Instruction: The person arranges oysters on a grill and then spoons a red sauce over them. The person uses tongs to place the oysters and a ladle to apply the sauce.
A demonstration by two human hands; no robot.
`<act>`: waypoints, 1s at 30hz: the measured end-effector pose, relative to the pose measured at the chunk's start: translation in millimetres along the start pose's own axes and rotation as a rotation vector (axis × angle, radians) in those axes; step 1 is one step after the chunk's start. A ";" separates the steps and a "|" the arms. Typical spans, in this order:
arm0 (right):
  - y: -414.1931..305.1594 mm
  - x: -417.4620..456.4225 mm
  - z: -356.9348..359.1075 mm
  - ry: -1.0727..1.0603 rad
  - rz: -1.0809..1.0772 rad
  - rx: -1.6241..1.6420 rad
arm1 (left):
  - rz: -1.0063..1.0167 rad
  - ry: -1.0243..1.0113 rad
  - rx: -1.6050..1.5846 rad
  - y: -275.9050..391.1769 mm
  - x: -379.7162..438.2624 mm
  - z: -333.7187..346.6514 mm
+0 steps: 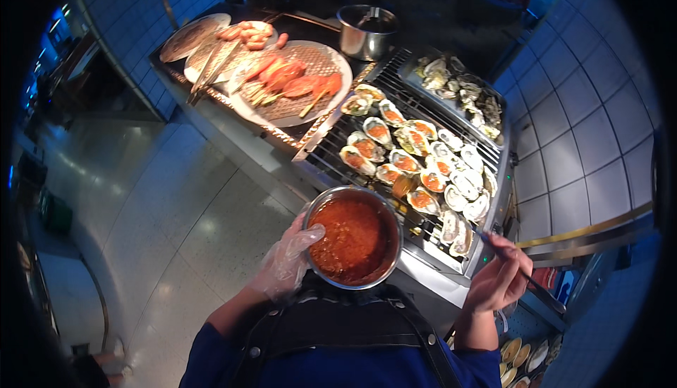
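In a clear plastic glove, my left hand (288,255) grips a round steel bowl (398,240), its thumb over the rim. Chunky red sauce (346,237) fills much of the bowl. My right hand (500,277) pinches the thin dark handle of a utensil (539,293) near the grill's front right corner. I cannot clearly make out the utensil's working end. Opened oysters (404,163) lie in rows on the grill grate (338,129). Those at the left and middle carry red sauce. Several plain oysters (470,184) sit at the right.
Behind the oysters a metal tray (460,110) holds more shells. A steel pot (368,36) stands at the back. Left of the grate are a round mesh rack (338,60) with skewered red meat (285,78), sausages (251,33) and tongs (214,70). A tiled wall (566,155) borders the right.
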State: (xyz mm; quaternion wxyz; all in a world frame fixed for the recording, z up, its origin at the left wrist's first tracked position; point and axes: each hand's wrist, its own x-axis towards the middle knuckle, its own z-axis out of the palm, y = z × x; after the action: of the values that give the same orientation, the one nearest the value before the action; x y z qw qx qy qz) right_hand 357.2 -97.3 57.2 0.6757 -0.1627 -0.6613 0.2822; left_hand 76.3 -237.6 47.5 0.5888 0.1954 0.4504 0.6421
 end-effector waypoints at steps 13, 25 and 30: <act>-45.5 17.5 36.8 -0.822 0.132 0.017 | -0.050 -0.100 -0.048 -3.0 4.7 -9.2; -1.1 30.3 34.6 -0.226 0.932 0.201 | -0.082 -0.078 -0.037 1.7 5.8 2.8; 30.8 60.0 8.6 -0.012 0.813 0.172 | -0.111 -0.069 -0.092 -11.1 9.4 -3.8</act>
State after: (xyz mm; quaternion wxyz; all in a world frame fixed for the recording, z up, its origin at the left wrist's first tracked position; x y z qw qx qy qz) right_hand 341.5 -38.7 87.6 0.5163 -0.3518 -0.5211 0.5815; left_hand 77.6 -231.3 34.0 0.6472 0.1649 0.4099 0.6212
